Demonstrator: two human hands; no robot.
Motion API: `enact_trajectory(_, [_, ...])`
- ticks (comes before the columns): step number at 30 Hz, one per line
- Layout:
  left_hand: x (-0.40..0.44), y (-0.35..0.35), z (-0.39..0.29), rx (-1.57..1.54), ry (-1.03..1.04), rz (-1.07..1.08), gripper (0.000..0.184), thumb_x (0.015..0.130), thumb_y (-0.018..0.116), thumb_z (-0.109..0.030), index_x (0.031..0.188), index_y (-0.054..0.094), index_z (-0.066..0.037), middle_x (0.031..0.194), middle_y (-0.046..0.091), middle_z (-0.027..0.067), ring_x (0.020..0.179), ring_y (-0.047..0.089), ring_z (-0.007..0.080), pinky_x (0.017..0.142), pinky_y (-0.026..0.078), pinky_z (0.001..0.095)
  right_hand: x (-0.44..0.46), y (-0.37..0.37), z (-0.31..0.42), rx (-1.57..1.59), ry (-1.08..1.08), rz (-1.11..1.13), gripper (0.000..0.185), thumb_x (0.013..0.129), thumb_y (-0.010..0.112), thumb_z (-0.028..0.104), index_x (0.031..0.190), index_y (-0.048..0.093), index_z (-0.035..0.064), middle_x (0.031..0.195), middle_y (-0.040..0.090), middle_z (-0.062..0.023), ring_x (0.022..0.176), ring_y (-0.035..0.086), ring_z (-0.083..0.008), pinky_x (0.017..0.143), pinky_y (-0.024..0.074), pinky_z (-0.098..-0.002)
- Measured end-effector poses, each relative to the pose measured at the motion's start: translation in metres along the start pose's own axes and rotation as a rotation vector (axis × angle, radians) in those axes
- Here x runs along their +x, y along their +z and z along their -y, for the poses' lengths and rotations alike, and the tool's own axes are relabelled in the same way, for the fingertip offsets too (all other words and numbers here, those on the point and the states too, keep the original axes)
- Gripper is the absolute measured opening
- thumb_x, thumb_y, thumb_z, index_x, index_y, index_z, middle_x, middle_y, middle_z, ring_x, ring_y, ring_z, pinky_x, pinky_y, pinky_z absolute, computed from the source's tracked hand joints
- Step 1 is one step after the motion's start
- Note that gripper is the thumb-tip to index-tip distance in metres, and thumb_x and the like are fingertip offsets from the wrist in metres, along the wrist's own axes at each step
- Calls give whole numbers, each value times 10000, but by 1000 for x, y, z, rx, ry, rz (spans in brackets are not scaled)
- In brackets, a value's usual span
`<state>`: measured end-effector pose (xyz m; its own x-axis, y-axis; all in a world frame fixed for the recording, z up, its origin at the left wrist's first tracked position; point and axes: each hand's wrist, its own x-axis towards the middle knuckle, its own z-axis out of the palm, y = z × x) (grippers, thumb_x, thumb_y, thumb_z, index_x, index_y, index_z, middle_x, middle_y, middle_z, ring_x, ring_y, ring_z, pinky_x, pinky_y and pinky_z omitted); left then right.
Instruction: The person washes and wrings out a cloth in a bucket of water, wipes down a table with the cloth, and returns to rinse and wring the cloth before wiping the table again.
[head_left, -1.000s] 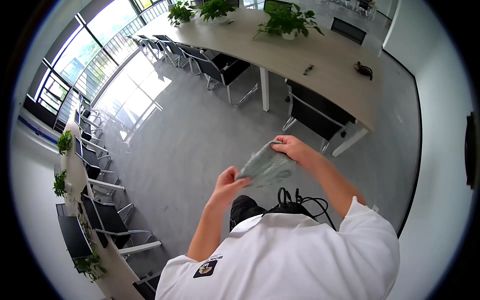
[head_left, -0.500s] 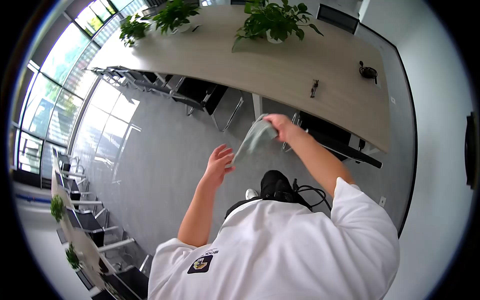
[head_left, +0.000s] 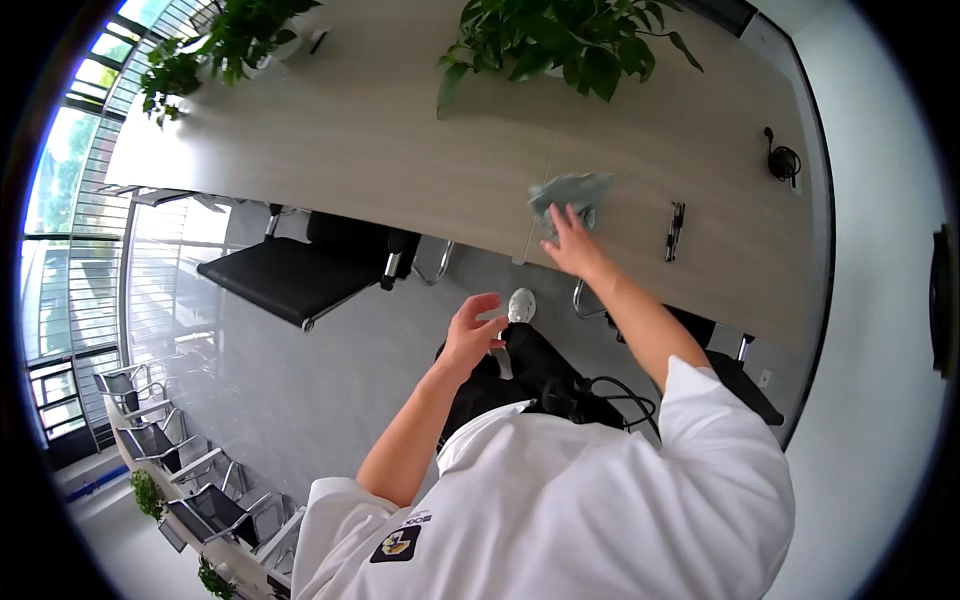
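The grey-green cloth lies crumpled on the counter, a little in from its near edge. The right hand's grip is apart, fingers spread over the cloth; whether they press on it I cannot tell. The left hand, its grip loosely parted with nothing in it, hangs short of the near edge. A slim black object lies right of the cloth; a coiled black cable sits by the right edge.

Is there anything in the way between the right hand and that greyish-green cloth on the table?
Nothing visible. The right hand's fingers overlap the cloth in this view, with nothing between. The small dark item lies to the right, and the potted plant stands beyond the cloth.
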<state>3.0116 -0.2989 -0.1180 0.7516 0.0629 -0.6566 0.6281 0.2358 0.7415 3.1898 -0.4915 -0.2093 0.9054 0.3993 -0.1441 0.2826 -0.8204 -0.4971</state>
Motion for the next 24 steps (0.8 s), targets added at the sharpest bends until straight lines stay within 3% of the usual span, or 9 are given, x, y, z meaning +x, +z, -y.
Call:
enact_trajectory(4, [59, -16, -13, 65, -48, 16, 437, 870, 685, -123, 1276, 538, -52, 1255, 564, 61, 968, 612, 150, 755, 562, 316, 32, 40, -21, -7, -55, -9, 566, 908, 579, 276, 1397, 428, 34, 1423, 418, -263, 1291, 439, -407, 1077, 370, -470])
enact_trajectory(5, [75, -17, -13, 96, 44, 1, 412, 868, 676, -159, 1235, 540, -30, 1105, 629, 87, 888, 632, 148, 685, 542, 285, 37, 44, -24, -96, -72, -99, 585, 905, 582, 273, 1403, 414, 15, 1439, 395, -262, 1315, 406, -404, 1098, 340, -472])
enact_trajectory(9, [138, -25, -16, 342, 10, 120, 352, 864, 662, -146, 1172, 573, -2, 948, 665, 94, 818, 642, 142, 715, 530, 297, 72, 50, -26, -229, -11, -296, 641, 901, 575, 308, 1436, 379, 13, 1469, 356, -255, 1356, 332, -429, 1129, 267, -525])
enact_trajectory(14, [165, -27, -29, 250, 45, 235, 314, 890, 643, -122, 1164, 575, 14, 1042, 649, 77, 856, 624, 135, 763, 512, 279, 103, 55, -39, -353, 86, -247, 716, 893, 550, 415, 1472, 343, 49, 1512, 295, -258, 1386, 276, -449, 1138, 187, -587])
enact_trajectory(16, [165, -32, -33, 135, 61, 252, 290, 901, 630, -110, 1161, 578, 7, 1086, 648, 73, 891, 631, 148, 799, 508, 285, 135, 50, -88, -407, 233, -449, 705, 911, 524, 422, 1487, 321, 70, 1538, 243, -254, 1401, 251, -447, 1137, 185, -585])
enact_trajectory(18, [162, -41, -33, 161, 31, 286, 272, 907, 620, -87, 1162, 579, -1, 1104, 648, 75, 931, 633, 154, 838, 504, 293, 176, 26, -143, -429, 488, -515, 682, 942, 443, 474, 1496, 313, 98, 1547, 230, -250, 1419, 226, -429, 1138, 174, -588])
enact_trajectory(20, [156, -49, -28, 80, 35, 297, 274, 905, 621, -74, 1165, 578, -1, 1121, 646, 80, 947, 632, 150, 854, 507, 299, 216, -2, -178, -401, 728, -534, 677, 957, 368, 522, 1500, 316, 122, 1541, 270, -228, 1438, 201, -398, 1127, 150, -621])
enact_trajectory(22, [155, -58, -30, 80, 15, 295, 279, 904, 620, -61, 1175, 580, -6, 1128, 646, 79, 959, 633, 150, 872, 504, 305, 250, -28, -159, -281, 924, -445, 670, 962, 335, 537, 1506, 308, 148, 1553, 280, -182, 1457, 165, -368, 1116, 124, -646])
enact_trajectory(24, [152, -63, -27, 49, 9, 243, 283, 906, 616, -63, 1182, 580, -11, 1135, 646, 80, 962, 635, 151, 883, 501, 309, 274, -21, -149, -326, 852, -414, 655, 964, 310, 530, 1486, 345, 136, 1554, 272, -185, 1439, 217, -364, 1119, 131, -644])
